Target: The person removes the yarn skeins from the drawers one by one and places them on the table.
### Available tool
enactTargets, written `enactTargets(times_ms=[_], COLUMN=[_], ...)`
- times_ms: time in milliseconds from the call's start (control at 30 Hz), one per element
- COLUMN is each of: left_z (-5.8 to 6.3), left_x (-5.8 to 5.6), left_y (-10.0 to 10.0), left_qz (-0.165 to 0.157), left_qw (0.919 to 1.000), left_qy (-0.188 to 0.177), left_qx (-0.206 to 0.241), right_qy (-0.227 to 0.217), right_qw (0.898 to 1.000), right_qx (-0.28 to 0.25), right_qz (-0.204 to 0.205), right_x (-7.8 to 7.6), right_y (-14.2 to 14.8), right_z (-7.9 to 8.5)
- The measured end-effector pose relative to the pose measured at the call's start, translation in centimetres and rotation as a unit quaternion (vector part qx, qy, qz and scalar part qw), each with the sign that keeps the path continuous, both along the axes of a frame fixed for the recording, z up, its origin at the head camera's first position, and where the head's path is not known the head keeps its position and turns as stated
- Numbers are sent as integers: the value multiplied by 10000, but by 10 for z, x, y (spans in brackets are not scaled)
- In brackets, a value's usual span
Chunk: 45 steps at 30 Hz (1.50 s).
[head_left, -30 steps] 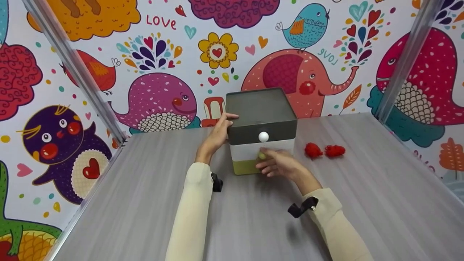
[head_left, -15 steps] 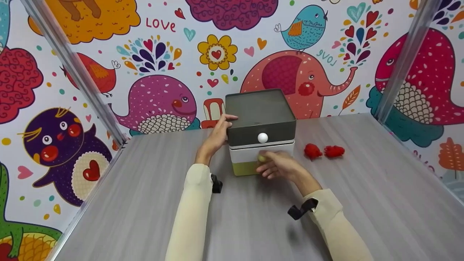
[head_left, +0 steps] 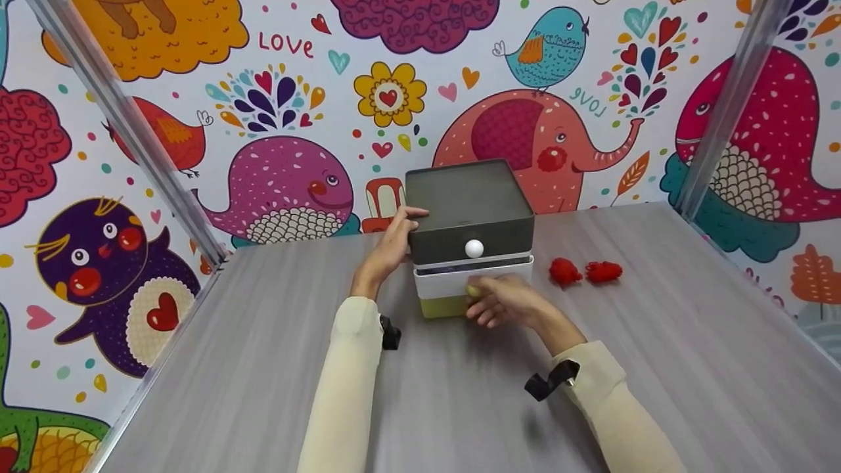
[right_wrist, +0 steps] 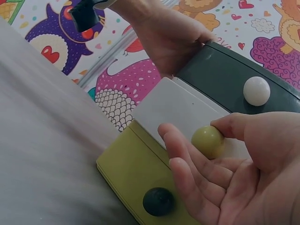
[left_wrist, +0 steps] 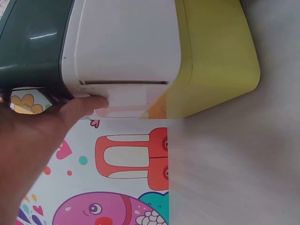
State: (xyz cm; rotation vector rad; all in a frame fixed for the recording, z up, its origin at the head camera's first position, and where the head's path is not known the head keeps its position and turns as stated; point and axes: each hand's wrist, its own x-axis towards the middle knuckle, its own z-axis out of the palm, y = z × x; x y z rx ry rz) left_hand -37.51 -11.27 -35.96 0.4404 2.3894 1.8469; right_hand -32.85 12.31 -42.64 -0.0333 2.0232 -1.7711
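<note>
A small three-drawer box [head_left: 470,194] stands on the table, dark on top, white in the middle and yellow-green below. Its white middle drawer [head_left: 439,285] is pulled slightly out, leaving a narrow gap under the dark top drawer. My right hand [head_left: 512,303] pinches that drawer's yellow-green knob [right_wrist: 207,142] with thumb and forefinger; the other fingers are loosely bent under it. My left hand [head_left: 386,248] grips the box's left side, a finger bent over the top edge and the thumb [left_wrist: 89,105] against the side. The drawer's inside is hidden.
Two small red, bumpy objects [head_left: 565,271] lie on the grey table [head_left: 657,341] right of the box; their kind is unclear. A white knob [right_wrist: 257,91] and a dark knob [right_wrist: 158,201] mark the other drawers. A printed wall stands close behind.
The white drawer, flush one second ago, has come a little way toward me with my right hand on its knob. My left hand has stayed on the box's side.
</note>
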Motion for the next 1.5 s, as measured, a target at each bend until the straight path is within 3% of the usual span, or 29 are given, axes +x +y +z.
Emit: enactTargets(times_ms=[867, 1233, 1500], left_z=[1, 0, 0], left_x=[-1, 0, -1], left_y=[0, -1, 1], left_qz=[-33, -25, -31], left_qw=[9999, 9999, 9998], left_qy=[-67, -83, -41], left_qx=[82, 105, 171], right_qy=[236, 414, 518], right_qw=[9986, 9984, 9973], right_qx=[258, 388, 497], right_qz=[404, 74, 159], right_x=[35, 47, 56], right_y=[4, 0, 1], right_z=[1, -2, -1])
